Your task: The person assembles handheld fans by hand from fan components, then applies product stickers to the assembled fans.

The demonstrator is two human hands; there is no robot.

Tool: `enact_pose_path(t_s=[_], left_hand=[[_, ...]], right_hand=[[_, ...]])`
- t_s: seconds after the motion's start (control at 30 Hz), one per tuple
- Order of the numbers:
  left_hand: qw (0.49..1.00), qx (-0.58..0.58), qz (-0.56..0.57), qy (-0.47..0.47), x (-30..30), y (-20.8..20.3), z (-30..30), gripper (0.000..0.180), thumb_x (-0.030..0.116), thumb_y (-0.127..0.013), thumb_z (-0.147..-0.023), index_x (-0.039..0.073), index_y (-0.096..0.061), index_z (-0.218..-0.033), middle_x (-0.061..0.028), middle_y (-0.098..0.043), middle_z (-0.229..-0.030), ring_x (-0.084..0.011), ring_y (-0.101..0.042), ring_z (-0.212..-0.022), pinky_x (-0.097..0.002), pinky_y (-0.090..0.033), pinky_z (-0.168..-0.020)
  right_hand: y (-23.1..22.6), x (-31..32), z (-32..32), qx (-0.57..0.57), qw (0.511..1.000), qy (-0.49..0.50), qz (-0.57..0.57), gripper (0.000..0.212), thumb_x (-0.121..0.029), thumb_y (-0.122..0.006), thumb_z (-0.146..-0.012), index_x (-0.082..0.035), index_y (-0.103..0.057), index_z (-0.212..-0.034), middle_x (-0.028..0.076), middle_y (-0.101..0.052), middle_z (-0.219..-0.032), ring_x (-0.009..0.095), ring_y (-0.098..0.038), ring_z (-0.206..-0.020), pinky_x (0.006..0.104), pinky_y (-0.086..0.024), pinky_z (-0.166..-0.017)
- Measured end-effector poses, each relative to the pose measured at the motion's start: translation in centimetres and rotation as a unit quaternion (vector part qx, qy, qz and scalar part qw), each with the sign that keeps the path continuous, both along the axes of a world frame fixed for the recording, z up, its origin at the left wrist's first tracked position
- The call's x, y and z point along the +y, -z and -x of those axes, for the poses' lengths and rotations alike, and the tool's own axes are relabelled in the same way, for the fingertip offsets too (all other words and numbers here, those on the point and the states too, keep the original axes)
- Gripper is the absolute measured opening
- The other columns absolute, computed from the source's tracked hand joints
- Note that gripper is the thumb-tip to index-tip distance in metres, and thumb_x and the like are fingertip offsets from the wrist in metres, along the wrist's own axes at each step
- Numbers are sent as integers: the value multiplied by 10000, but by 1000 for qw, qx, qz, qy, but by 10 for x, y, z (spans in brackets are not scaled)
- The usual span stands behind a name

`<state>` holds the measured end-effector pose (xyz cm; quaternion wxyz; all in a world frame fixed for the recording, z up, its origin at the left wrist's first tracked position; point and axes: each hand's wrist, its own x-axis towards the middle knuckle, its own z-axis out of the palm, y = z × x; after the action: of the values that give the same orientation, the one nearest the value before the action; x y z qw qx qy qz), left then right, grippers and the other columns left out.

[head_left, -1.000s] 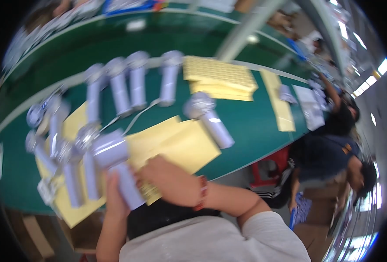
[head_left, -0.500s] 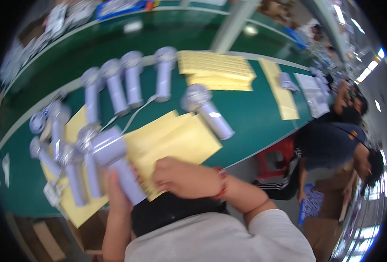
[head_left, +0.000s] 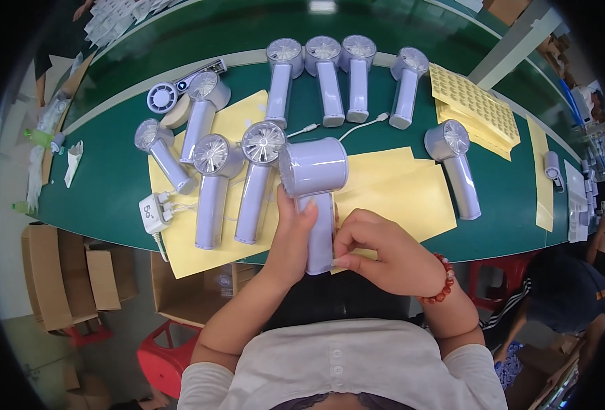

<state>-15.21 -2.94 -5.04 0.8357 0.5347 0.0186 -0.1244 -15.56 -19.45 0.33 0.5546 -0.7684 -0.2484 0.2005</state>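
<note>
A lavender handheld fan [head_left: 316,167] with a clear ribbed front is held over the table's near edge. My left hand [head_left: 290,236] is closed around the handle's left side, thumb lying across it. At the handle's lower right edge my right hand [head_left: 388,253] pinches with thumb and forefinger, touching it; anything between those fingertips is too small to make out. Just left of my hands lie more lavender fans [head_left: 254,198] on yellow sheets [head_left: 179,256]. Another fan [head_left: 463,181] rests to the right, beside more yellow sheets [head_left: 391,198].
Several fans [head_left: 330,89] line the green table's [head_left: 97,198] back. A white charger block [head_left: 155,212] with cables lies left. Yellow dimpled trays [head_left: 476,106] are stacked back right. Cardboard boxes [head_left: 60,273] and a red stool [head_left: 169,359] stand below; a person [head_left: 569,294] bends at right.
The view has swung, and the table's things now sit farther right and higher in it. My right hand has come against the handle's lower edge; my left keeps its hold on the fan.
</note>
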Motion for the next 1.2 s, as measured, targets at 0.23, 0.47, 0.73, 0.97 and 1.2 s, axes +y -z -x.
enact_pose_path(t_s=[0.23, 0.47, 0.73, 0.97, 1.2], left_hand=[[1000, -9, -27, -6, 2, 8, -2, 510, 410, -432, -890, 118, -224, -1253, -134, -497, -953, -187, -518, -857, -316, -447, -770], [998, -23, -62, -2, 4, 11, -2, 505, 412, -432, -891, 99, -244, -1241, -131, -496, -948, -185, -517, -853, -312, -445, -765], [998, -24, -64, -7, 3, 9, -4, 510, 411, -442, -890, 103, -247, -1246, -130, -502, -937, -181, -524, -834, -304, -452, -740], [999, -21, -35, -23, -4, 0, 0, 544, 376, -521, -877, 102, -243, -1256, -128, -505, -943, -180, -532, -806, -301, -466, -707], [999, -37, 6, 21, 2, -4, 9, 539, 412, -562, -847, 66, -312, -1176, -107, -500, -886, -173, -528, -720, -307, -479, -607]], right_hand=[[3, 3, -1, -4, 1000, 6, -3, 123, 1, -648, -757, -31, -551, -825, 56, -503, -820, 186, -507, -773, 283, -426, -692], [3, 3, -1, -14, 1000, 6, 4, 124, -2, -646, -758, -30, -546, -826, 66, -492, -811, 199, -496, -736, 286, -421, -670], [5, 10, 4, -103, 993, 40, 32, 156, 2, -644, -735, -48, -542, -842, 83, -502, -820, 249, -515, -759, 319, -427, -661], [14, 9, 13, -211, 974, 72, 34, 113, 8, -606, -730, -40, -531, -799, 102, -485, -804, 267, -518, -768, 340, -431, -664], [42, -18, 8, 101, 966, 163, -176, 90, 16, -558, -852, -21, -497, -906, 12, -490, -867, 90, -499, -832, 220, -427, -765]])
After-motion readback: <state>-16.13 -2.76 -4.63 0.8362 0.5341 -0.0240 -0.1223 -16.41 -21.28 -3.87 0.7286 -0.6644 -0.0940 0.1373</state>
